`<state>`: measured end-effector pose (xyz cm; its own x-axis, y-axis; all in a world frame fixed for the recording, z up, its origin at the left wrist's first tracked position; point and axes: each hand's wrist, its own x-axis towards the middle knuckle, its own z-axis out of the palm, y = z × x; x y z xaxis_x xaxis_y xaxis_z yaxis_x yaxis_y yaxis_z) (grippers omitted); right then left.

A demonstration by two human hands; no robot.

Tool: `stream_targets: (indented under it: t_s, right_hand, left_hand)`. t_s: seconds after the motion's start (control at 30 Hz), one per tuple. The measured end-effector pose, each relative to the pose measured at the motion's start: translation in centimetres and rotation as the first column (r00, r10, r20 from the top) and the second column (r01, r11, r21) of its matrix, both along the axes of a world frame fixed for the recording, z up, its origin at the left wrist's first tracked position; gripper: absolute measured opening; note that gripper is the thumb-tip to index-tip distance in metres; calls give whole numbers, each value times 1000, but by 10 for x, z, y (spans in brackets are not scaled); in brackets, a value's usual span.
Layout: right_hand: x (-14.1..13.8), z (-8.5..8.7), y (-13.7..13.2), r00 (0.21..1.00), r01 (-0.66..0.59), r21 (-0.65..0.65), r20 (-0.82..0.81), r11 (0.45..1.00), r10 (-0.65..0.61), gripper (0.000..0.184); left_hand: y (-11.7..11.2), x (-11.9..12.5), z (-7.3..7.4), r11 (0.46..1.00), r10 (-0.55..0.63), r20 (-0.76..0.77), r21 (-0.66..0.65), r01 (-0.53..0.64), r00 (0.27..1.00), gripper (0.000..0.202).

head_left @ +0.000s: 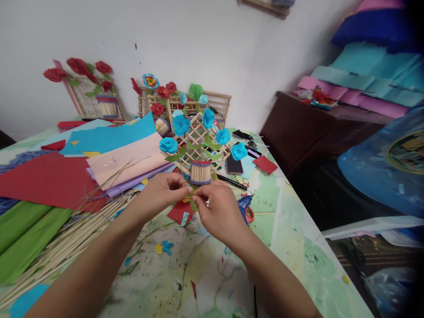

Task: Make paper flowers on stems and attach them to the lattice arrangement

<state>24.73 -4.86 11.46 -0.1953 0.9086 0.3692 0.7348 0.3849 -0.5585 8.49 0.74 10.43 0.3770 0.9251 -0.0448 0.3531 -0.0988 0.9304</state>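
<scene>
While the left hand (168,190) and right hand (218,206) seemingly pinch a leaf (193,206), fingers narrow, light pressure suits best, lattice (198,127) at twelve o'clock.

We are seeing a green-stained table (298,269) with thin sticks (77,238), red paper (43,181), small scraps (167,247) and a phone (235,165) lying on it.

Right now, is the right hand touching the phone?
Apart. The head view shows a gap between the right hand and the phone, with the black pen lying across it.
</scene>
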Motion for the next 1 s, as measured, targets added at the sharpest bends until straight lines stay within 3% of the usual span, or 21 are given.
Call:
stream_targets:
  t_s: [0.5,1.0]
  right_hand:
    - [-3,0,-4,999,-27,-3,19,1000,27,23]
    - [-4,0,-3,999,-29,-8,16,1000,29,21]
  left_hand:
    - [-4,3,3,998,50,41,-32,-48,998,24]
    - [-3,2,6,998,46,96,25,-49,994,44]
